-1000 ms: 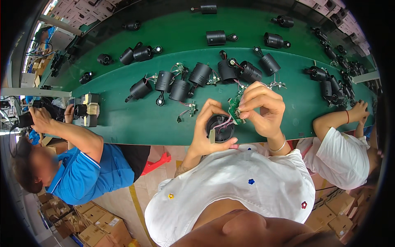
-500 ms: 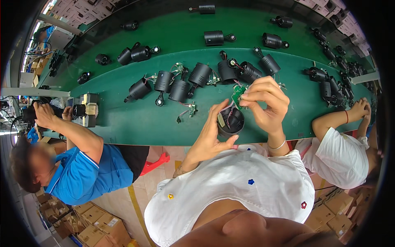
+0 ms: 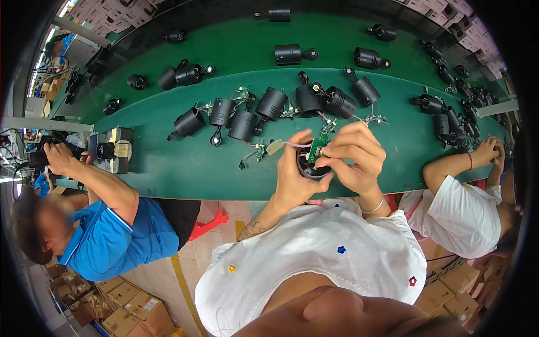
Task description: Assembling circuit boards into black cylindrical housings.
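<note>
The person's left hand (image 3: 292, 178) curls around the black cylinder (image 3: 308, 169), gripping its side. The right hand (image 3: 356, 160) pinches the green circuit board (image 3: 316, 148) at the cylinder's open end.

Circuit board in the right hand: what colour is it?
The circuit board is green, clearest in the head view.

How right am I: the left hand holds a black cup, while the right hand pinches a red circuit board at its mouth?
Only the colour is wrong: in the head view, the circuit board is green. The left hand does hold the black cup, and the right hand pinches the board at its mouth.
</note>
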### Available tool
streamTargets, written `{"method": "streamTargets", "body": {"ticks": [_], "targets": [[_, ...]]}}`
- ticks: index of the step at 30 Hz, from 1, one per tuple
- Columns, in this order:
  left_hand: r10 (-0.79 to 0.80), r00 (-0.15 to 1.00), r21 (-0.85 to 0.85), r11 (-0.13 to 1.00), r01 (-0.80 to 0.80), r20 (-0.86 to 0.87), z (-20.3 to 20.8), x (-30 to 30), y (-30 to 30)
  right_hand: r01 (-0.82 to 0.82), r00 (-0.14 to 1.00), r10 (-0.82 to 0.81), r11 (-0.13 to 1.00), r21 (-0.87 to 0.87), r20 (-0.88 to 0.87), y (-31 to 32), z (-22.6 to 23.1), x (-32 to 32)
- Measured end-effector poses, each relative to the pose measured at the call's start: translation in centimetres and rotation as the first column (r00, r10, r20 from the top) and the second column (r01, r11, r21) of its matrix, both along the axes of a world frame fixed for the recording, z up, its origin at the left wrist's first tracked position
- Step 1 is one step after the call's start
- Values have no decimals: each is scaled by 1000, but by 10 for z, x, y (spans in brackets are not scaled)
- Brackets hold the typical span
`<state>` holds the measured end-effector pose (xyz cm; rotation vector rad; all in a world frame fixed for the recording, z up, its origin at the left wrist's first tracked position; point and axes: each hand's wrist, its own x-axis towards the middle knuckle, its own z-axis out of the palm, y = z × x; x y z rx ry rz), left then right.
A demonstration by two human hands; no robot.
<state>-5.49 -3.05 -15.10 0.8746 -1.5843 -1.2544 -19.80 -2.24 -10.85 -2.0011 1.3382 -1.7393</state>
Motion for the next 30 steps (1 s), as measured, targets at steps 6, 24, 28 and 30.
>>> {"method": "streamTargets", "body": {"ticks": [6,24,28,30], "targets": [[119,985,-277,957,-81,123,10,5,-11,-50,998,50,999,11,-25,4,-1,5],[302,952,-451,857,-247,53,8,6,-12,-142,940,179,979,146,-291,7,17,10],[351,934,-476,834,-279,69,8,7,-14,-26,932,40,999,43,-361,7,15,16],[351,932,-492,829,-266,86,7,9,-15,-65,924,99,993,103,-369,6,13,13]]}}
